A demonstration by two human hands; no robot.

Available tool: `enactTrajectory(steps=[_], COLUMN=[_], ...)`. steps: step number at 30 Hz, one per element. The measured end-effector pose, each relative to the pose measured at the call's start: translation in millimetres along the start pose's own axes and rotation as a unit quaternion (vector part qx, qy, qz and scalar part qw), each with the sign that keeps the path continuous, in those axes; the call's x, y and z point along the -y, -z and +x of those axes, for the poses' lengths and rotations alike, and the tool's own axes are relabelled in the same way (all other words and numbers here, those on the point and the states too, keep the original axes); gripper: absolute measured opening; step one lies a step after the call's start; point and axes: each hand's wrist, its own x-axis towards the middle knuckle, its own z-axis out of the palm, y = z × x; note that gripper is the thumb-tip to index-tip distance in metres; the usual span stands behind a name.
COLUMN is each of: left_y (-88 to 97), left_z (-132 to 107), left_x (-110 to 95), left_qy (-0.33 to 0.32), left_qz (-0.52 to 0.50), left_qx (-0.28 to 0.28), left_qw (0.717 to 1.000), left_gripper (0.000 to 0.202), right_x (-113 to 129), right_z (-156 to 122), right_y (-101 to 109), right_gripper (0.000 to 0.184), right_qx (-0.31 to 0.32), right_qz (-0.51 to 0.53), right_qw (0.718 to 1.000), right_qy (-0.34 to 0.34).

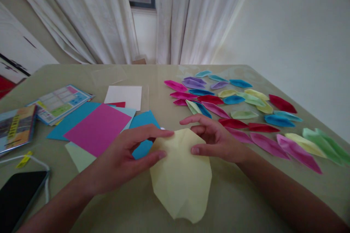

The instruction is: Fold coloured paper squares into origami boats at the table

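The left hand [117,160] and right hand [218,142] pinch the yellow paper [182,180]; folded papers [282,104] lie toward the table's [237,200] right edge.

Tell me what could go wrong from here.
The pale yellow paper, already creased, might pick up a stray crease where the left hand and right hand press near its top. The right forearm could brush the pink folded pieces beside it. The left forearm might nudge the phone.

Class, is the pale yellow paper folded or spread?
Spread: the pale yellow paper shows a wide, creased face. Cannot tell whether corners fold behind.
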Motion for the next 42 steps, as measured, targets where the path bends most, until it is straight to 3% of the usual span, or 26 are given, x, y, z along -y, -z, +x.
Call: enactTrajectory(steps=[3, 7, 15, 20, 25, 33, 38, 42], left_y=[1.6, 1.5, 4.2, -3.1, -6.9, -7.8, -6.8, -9.6], left_z=[-0.1, 0.1, -2.1, -2.3, -1.0, 0.6, 2.8, 1.7], left_x=[-6.5, -16.2, -16.1, -17.4, -22.7, -31.5, -37.5, -33.6], left_qy=[-0.049, -0.088, -0.050, -0.046, -0.089, -0.211, -0.203, -0.172], left_qz=[0.061, 0.054, 0.034, 0.055, 0.080, 0.151, 0.181, 0.139], left_qx=[0.014, 0.045, 0.076, 0.058, 0.055, 0.042, 0.090, 0.078], left_qw=[0.997, 0.994, 0.995, 0.996, 0.991, 0.965, 0.958, 0.972], left_gripper=[0.045, 0.052, 0.046, 0.040, 0.025, 0.027, 0.017, 0.007], right_x=[1.2, 1.7, -1.5, -0.6, 2.5, 0.0, 1.0, -0.4], right_z=[-0.9, -0.2, -0.6, 0.2, 0.1, 3.2, 2.1, 0.6], right_y=[-0.3, 0.1, 1.4, -1.3, -4.6, -14.5, -18.0, -18.6], right_gripper=[0.057, 0.044, 0.036, 0.016, 0.013, 0.021, 0.019, 0.017], right_qx=[-0.021, -0.018, -0.004, -0.001, 0.034, 0.021, 0.017, 0.039], right_qz=[-0.038, -0.069, -0.026, -0.064, -0.117, -0.073, -0.072, -0.038], right_qw=[0.999, 0.997, 0.999, 0.998, 0.992, 0.996, 0.997, 0.998], right_qy=[0.015, 0.005, -0.034, 0.016, 0.038, 0.041, 0.022, 0.024])
